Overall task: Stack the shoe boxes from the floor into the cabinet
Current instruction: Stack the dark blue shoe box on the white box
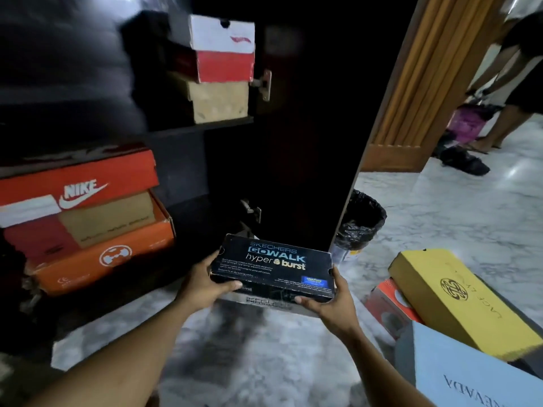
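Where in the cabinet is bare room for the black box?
Bare room: the lower shelf between the orange box and the door hinge. The upper shelf left of the tan box is too dark to judge. Crowded: floor at right, by the yellow box.

Boxes [88, 218] left; cabinet [293, 127] behind

Sharpest is the black cardboard shoe box with blue and white lettering [273, 265], gripped at its ends by the left hand [205, 284] and right hand [333, 301]; its small print smears. Above and left of the grip, the dark wooden cabinet [308, 142] sinks into near-black shadow, and the stacked cardboard boxes [88, 195] inside are smeared by motion blur. Right of the grip, the glossy white marble floor [455, 207] is bright with glare patches; below the grip it carries a dark shadow. Up to the right, the ribbed brown wooden door frame [411, 83] bows with wide-angle distortion.
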